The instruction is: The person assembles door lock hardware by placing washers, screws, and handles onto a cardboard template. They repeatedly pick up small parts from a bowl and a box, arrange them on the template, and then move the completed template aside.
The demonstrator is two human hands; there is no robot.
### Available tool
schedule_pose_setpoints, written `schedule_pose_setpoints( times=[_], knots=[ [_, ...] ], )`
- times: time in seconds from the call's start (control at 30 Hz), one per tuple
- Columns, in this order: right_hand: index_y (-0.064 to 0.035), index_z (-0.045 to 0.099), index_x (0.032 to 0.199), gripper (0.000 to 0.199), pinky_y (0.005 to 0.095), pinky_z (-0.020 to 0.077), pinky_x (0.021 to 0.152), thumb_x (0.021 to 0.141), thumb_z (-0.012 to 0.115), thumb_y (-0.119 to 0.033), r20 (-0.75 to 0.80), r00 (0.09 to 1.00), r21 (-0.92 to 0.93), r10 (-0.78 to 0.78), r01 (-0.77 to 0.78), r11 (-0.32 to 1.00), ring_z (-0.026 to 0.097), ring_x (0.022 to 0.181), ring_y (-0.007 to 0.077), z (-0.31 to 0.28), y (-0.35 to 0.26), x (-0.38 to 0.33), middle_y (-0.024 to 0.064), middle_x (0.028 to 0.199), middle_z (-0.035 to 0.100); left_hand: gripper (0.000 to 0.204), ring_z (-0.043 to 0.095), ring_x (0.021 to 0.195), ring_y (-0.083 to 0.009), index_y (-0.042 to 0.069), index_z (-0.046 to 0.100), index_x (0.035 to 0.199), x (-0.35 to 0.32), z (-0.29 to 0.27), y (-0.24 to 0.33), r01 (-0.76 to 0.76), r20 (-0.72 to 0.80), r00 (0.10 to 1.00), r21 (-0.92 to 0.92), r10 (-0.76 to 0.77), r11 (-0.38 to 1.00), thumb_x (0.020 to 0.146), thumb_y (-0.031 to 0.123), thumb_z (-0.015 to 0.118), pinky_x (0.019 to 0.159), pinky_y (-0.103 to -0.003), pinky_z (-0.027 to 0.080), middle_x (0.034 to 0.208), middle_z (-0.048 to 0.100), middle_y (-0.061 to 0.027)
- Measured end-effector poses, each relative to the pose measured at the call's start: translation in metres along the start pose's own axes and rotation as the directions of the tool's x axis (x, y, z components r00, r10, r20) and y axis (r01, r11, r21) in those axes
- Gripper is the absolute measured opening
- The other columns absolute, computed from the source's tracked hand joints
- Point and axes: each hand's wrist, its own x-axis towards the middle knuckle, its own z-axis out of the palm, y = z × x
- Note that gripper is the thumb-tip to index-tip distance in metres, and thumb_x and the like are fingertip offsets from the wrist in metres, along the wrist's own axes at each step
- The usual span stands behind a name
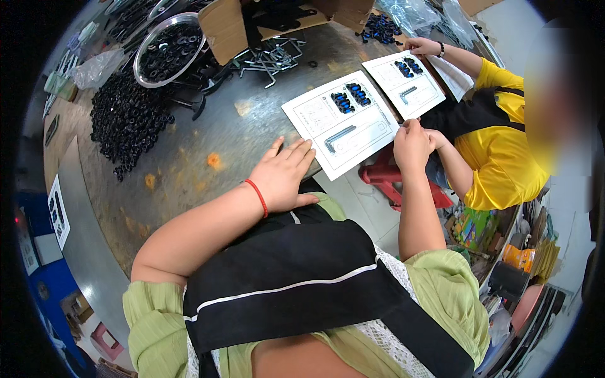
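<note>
A white card [320,118] lies at the table's near edge, slightly overhanging it. Black-and-blue fasteners [351,98] sit in two groups on it, beside a long dark metal piece [340,138]. My left hand [283,175] rests flat at the table edge, fingers spread and their tips by the card's lower left side. At the card's right corner, my right hand [411,148] has its fingers closed on the edge. A co-worker's hand [435,138] is close beside it. A second, similar card [423,94] lies beyond, with the co-worker's other hand [422,46] at its far corner.
Black small parts [126,123] are heaped on the left, near a round metal bowl [140,68] of black rings. Behind are an open cardboard box [222,31] and bent silver hex keys [271,62]. A co-worker in yellow [507,145] sits right, near a red stool [384,179].
</note>
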Motion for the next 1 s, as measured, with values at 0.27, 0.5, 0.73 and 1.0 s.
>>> schedule_pose_setpoints(
  times=[0.27,0.5,0.73,1.0],
  knots=[
    [-0.0032,0.059,0.102,0.019,0.0463,0.0433,0.083,0.086,0.06,-0.014,0.042,0.987,0.36,-0.154,0.129,0.924,0.062,0.088,0.034,-0.021,-0.054,-0.048,0.0118,0.083,0.067,0.072,0.047,0.132,-0.0293,0.002,0.054,0.131,-0.074,-0.022,-0.03,0.076,-0.065,0.994,-0.109,-0.084,0.991,0.08,0.049,0.072,0.117,-0.053,0.025,0.138,0.051,-0.0155],
    [-0.0022,0.058,0.108,0.025,0.0462,0.0452,0.083,0.084,0.062,-0.009,0.126,0.912,0.562,-0.39,0.258,0.786,0.06,0.091,0.0367,-0.039,-0.122,-0.087,0.014,0.089,0.067,0.047,0.058,0.116,-0.0308,0.004,0.064,0.113,-0.163,-0.029,-0.048,0.273,-0.166,0.934,-0.24,-0.316,0.932,0.08,0.036,0.074,0.113,-0.053,0.033,0.123,0.063,-0.0117],
    [-0.0031,0.059,0.107,0.025,0.0482,0.0465,0.081,0.082,0.062,-0.007,0.045,0.759,0.659,-0.649,0.466,0.591,0.061,0.088,0.038,-0.038,-0.187,-0.112,0.0149,0.085,0.066,0.04,0.064,0.104,-0.0314,0.003,0.066,0.11,-0.245,-0.023,-0.047,0.458,-0.345,0.743,-0.365,-0.574,0.811,0.079,0.027,0.074,0.109,-0.051,0.039,0.109,0.069,-0.0133],
    [-0.0038,0.056,0.114,0.032,0.0482,0.0436,0.089,0.084,0.063,-0.013,0.038,0.572,0.686,-0.819,0.581,0.438,0.059,0.1,0.038,-0.034,-0.229,-0.118,0.0187,0.093,0.066,0.035,0.063,0.103,-0.0334,0.002,0.065,0.11,-0.283,-0.023,-0.045,0.567,-0.341,0.566,-0.5,-0.751,0.655,0.078,0.016,0.07,0.106,-0.047,0.042,0.106,0.068,-0.0151]
  ],
)
